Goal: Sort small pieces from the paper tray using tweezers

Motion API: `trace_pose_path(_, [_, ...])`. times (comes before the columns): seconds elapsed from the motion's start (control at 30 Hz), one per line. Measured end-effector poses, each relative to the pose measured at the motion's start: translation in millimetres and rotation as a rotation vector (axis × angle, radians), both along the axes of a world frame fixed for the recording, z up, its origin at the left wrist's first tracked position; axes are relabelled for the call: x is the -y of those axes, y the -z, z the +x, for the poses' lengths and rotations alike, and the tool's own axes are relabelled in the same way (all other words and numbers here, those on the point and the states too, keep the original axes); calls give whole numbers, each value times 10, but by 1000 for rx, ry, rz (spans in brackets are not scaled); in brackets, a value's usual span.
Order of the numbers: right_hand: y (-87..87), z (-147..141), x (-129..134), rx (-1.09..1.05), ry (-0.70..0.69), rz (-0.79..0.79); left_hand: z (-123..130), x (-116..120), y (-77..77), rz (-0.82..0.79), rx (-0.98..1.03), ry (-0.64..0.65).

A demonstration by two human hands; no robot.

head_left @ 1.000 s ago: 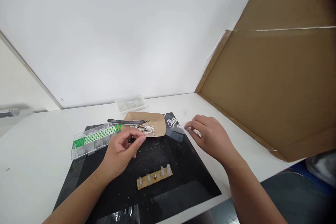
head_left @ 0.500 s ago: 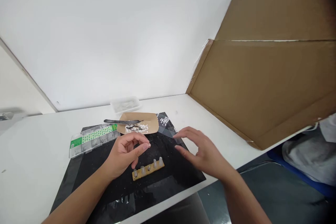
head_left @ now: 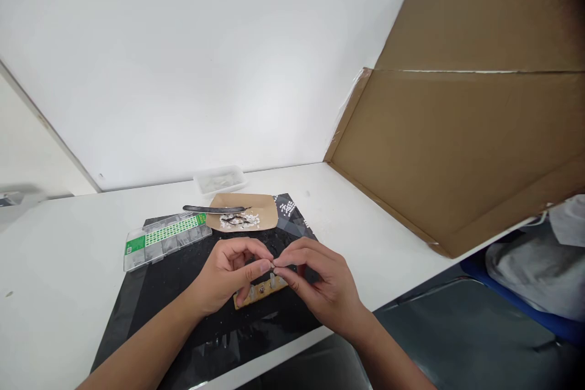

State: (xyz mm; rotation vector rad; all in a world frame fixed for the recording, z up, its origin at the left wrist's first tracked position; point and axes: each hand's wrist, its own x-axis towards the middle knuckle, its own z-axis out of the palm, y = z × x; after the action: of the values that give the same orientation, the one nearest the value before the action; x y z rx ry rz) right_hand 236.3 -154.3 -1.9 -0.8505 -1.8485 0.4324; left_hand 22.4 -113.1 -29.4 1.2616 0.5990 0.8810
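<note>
My left hand [head_left: 225, 277] pinches a tiny pale piece, which looks like a false nail tip [head_left: 273, 265], between thumb and index finger. The fingertips of my right hand [head_left: 322, 283] close on its other side; most of the piece is hidden. Just below them a narrow tan strip [head_left: 256, 301] lies on a black mat [head_left: 183, 311]. Clear nail tips [head_left: 273, 281] stand upright along this strip, and a small metal post [head_left: 262, 289] shows bare near its middle. My left hand's lower fingers partly cover the strip's left end.
Behind the hands lies a tan paper tray [head_left: 269, 210] with white bits, a dark curved file [head_left: 212, 209] across its edge. A clear compartment box [head_left: 167, 237] is at left, a translucent tub [head_left: 220, 181] at the wall. Large cardboard [head_left: 457, 152] stands at right.
My right hand has moved left, and its fingertips have closed against the piece in my left hand. My left hand has shifted slightly right and down.
</note>
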Motion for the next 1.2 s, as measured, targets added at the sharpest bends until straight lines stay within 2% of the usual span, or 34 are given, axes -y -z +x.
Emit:
trace_pose_path(0.27, [27,-12,17,65,12,63,7,-18,15,28,-23,2])
trace_pose_path(0.47, [49,-33,50,138,85,169,18,-34,-78,143,-114,-58])
trace_pose_path(0.63, [102,-40,107,160,125,152,6,-36,-137,268,-171,-88])
trace_pose_path(0.83, [221,4,185,122,176,97,1,-35,-202,307,-291,-19])
trace_pose_path(0.93, [280,27,206,113,188,66,-20,-44,-270,458,-461,5])
trace_pose_path(1.03, [377,25,219,115,184,30,-62,-32,-269,736,-589,-4])
trace_pose_path(1.1, [465,8,229,111,196,9,-89,-2,-200,862,-641,-30])
trace_pose_path(1.2, [586,-26,241,123,197,-9,-110,62,-43,890,-701,-60])
